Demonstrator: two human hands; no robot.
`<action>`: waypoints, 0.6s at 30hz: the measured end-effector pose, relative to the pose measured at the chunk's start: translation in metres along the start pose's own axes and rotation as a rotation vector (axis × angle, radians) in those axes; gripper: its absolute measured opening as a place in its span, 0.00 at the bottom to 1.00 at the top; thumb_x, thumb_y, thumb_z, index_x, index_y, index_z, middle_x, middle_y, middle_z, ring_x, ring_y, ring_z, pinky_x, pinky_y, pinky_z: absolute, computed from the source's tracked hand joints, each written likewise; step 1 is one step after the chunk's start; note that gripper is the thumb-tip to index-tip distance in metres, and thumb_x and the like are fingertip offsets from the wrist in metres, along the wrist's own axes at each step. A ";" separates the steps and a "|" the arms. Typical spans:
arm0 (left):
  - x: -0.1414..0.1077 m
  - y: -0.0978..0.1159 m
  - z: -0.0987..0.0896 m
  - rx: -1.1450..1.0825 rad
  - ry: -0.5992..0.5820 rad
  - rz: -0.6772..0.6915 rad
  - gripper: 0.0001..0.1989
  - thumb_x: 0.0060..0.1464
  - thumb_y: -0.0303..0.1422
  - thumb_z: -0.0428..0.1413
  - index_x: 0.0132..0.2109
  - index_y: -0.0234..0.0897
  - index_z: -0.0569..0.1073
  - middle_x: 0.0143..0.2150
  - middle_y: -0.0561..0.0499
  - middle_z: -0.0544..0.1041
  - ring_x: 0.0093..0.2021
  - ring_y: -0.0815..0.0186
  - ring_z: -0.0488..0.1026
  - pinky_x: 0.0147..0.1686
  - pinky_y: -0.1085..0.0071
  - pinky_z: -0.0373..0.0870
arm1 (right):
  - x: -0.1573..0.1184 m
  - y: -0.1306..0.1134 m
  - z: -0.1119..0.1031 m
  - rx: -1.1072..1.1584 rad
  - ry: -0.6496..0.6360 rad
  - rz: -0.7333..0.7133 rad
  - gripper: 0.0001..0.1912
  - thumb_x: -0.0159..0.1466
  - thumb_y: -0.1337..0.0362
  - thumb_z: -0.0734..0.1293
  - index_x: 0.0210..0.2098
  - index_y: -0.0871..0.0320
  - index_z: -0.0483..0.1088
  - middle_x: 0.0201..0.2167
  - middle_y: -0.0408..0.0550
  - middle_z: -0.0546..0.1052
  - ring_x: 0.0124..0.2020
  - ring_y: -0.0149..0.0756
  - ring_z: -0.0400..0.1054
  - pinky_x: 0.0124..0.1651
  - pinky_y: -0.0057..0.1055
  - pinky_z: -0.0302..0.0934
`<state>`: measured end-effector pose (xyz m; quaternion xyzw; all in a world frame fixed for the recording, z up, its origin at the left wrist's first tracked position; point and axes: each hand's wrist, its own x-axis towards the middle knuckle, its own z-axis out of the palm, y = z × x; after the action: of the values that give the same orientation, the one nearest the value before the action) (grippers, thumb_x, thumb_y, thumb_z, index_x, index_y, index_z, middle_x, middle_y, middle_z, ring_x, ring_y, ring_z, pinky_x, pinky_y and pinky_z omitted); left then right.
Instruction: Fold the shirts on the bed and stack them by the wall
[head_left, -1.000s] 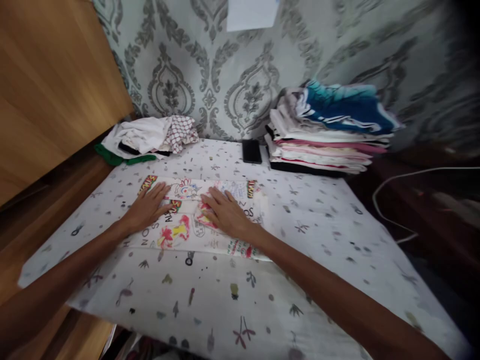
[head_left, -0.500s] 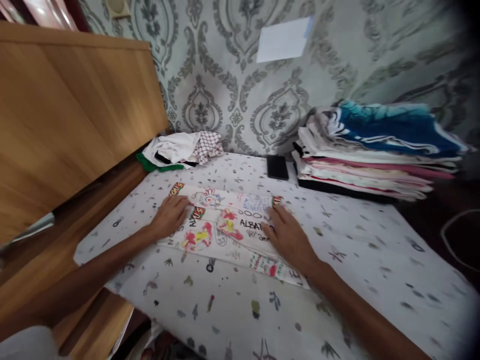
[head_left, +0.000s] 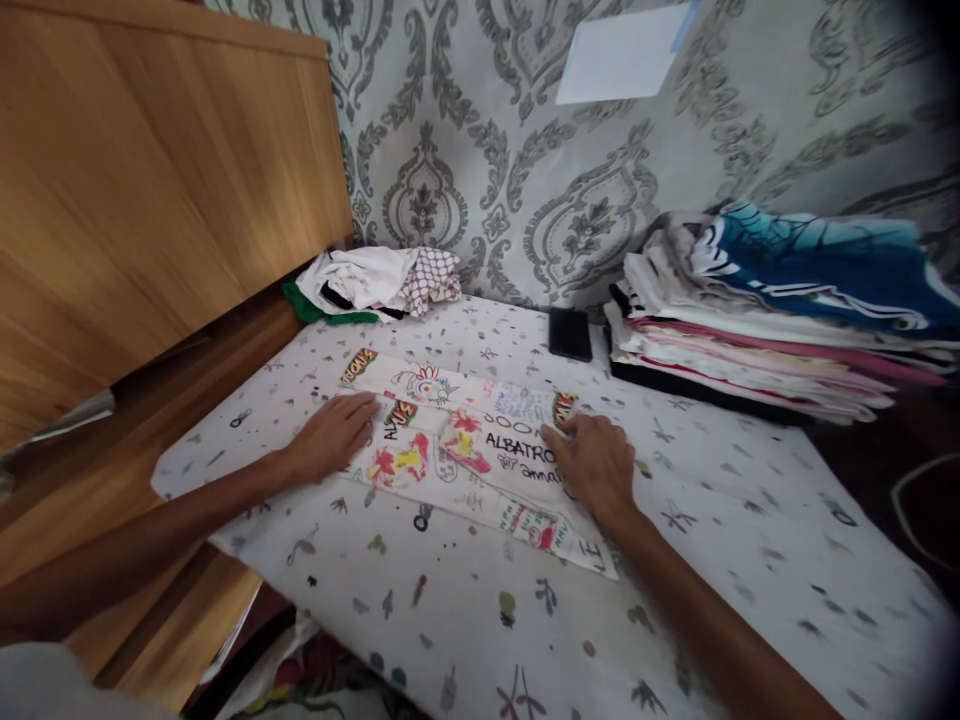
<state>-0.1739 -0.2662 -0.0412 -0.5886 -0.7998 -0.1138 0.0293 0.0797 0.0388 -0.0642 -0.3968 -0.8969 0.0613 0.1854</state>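
Note:
A white folded garment point(head_left: 480, 480) with colourful drawings and black lettering lies flat on the patterned white cloth point(head_left: 465, 640). My left hand point(head_left: 334, 432) rests on its left end, palm down, with the fingers stretched out towards the middle. On the right end lies my right hand point(head_left: 596, 462); its fingers are bent and partly spread, with the index finger touching the fabric beside the lettering. Neither hand visibly pinches the cloth.
A crumpled clothes pile point(head_left: 375, 280) sits at the back left. Near the wall lies a black phone-like object point(head_left: 570, 334). Folded clothes point(head_left: 765, 330) are stacked at the back right. A wooden furniture panel point(head_left: 172, 160) stands on the left.
The view has shifted slightly. My right hand's fingers are more bent, uncovering more of the lettering. My left hand has moved slightly outward, towards the garment's left edge.

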 end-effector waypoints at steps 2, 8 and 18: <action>0.003 -0.017 -0.010 -0.050 0.050 -0.075 0.20 0.67 0.39 0.41 0.57 0.36 0.70 0.59 0.39 0.73 0.60 0.55 0.69 0.62 0.54 0.64 | 0.001 0.002 0.001 0.023 -0.004 0.007 0.17 0.63 0.49 0.61 0.35 0.56 0.69 0.40 0.57 0.72 0.45 0.54 0.64 0.47 0.49 0.59; 0.019 -0.040 -0.030 -0.122 0.189 -0.223 0.19 0.64 0.39 0.44 0.55 0.36 0.68 0.52 0.41 0.72 0.53 0.55 0.69 0.54 0.56 0.69 | 0.006 0.003 0.001 0.147 -0.025 0.097 0.12 0.60 0.52 0.64 0.29 0.54 0.68 0.37 0.54 0.72 0.43 0.51 0.65 0.46 0.46 0.60; 0.018 -0.035 -0.015 0.187 0.042 -0.013 0.18 0.64 0.35 0.39 0.46 0.40 0.74 0.48 0.39 0.78 0.51 0.48 0.73 0.52 0.48 0.68 | 0.006 0.005 -0.004 0.283 -0.001 0.075 0.07 0.59 0.61 0.62 0.25 0.53 0.63 0.32 0.49 0.71 0.38 0.44 0.65 0.46 0.42 0.61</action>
<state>-0.2138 -0.2621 -0.0280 -0.5755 -0.8101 -0.0513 0.1001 0.0812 0.0465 -0.0601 -0.4001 -0.8638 0.1944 0.2366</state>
